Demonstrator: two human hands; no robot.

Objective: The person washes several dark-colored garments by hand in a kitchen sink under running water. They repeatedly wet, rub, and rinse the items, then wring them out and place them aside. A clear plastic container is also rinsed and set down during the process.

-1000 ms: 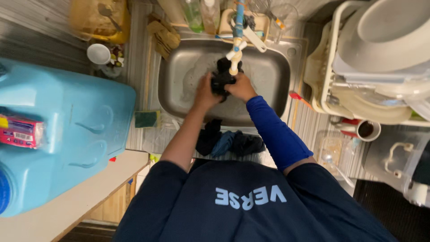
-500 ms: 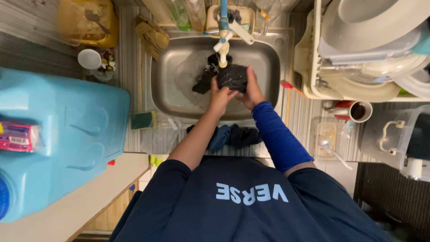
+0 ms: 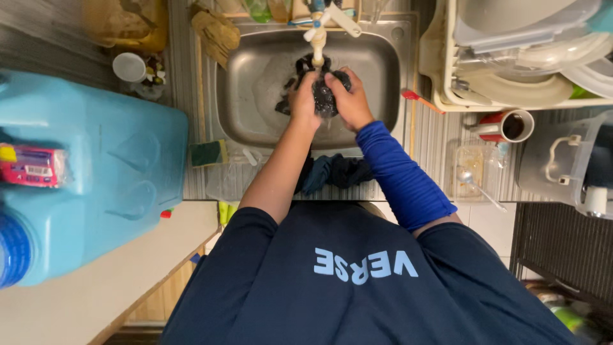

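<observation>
Squeezing one black cloth (image 3: 322, 96) under one tap (image 3: 317, 38), left hand (image 3: 302, 102) and right hand (image 3: 348, 102) curl tight around it; bunched up, pointing nowhere clear.

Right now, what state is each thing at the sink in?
Left hand: closed on the dark cloth.
Right hand: closed on the dark cloth.
Dark cloth: wet, bunched between both hands under the tap.
Tap: above the cloth; whether water flows cannot be told.
Sink: wet, some suds.
Red mug: upright, dark liquid inside.
Sponge: lying on the sink edge.
Second cloth: draped over the front edge.
</observation>
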